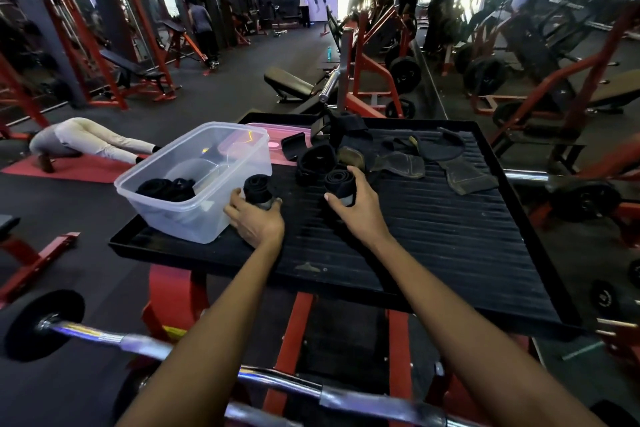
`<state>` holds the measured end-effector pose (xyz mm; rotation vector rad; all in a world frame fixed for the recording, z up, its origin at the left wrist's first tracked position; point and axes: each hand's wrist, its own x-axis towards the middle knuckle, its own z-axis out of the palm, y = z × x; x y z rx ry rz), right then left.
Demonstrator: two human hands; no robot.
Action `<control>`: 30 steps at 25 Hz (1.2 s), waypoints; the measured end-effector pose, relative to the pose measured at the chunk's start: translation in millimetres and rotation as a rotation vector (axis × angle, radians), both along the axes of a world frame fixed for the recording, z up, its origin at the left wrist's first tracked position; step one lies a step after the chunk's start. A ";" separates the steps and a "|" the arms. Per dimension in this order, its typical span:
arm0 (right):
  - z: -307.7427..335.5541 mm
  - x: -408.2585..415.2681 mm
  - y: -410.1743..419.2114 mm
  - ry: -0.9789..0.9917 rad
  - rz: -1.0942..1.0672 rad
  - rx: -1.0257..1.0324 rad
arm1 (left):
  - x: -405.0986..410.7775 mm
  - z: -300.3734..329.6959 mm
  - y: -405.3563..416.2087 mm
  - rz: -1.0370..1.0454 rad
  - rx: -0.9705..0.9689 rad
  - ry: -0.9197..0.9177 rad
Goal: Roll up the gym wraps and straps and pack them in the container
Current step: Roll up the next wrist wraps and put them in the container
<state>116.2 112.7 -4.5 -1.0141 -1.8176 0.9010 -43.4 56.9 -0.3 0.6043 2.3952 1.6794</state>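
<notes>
A clear plastic container [166, 208] stands on the left of a black ribbed platform [433, 239], with a few rolled black wraps [166, 189] inside. My left hand [254, 218] grips an upright rolled black wrap [257, 189] right beside the container's wall. My right hand [356, 208] holds a second rolled black wrap [340, 184] a little to the right. Behind them lies a heap of unrolled black wraps and straps [391, 152], among them flat padded grips [467, 178].
A pink lid [287, 135] lies behind the container. Chrome barbells [311, 388] cross below the platform near me. Red gym machines and benches surround the platform; a person lies on a red mat [79, 168] to the left.
</notes>
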 end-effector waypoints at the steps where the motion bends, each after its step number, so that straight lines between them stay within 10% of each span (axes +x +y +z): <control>1: 0.7 -1.1 -0.2 0.004 -0.002 0.010 | -1.1 -0.4 -0.2 -0.010 -0.036 0.034; 19: 110.4 -169.1 -38.2 0.257 0.116 0.192 | -139.0 127.4 -43.2 -0.372 0.324 0.265; 25: 116.2 -239.5 -32.6 -0.002 0.057 -0.019 | -232.0 126.6 -22.2 -0.521 -0.118 0.351; 30: 99.8 -267.1 -7.5 -0.598 0.021 0.006 | -257.6 105.2 1.2 -0.808 -0.402 0.621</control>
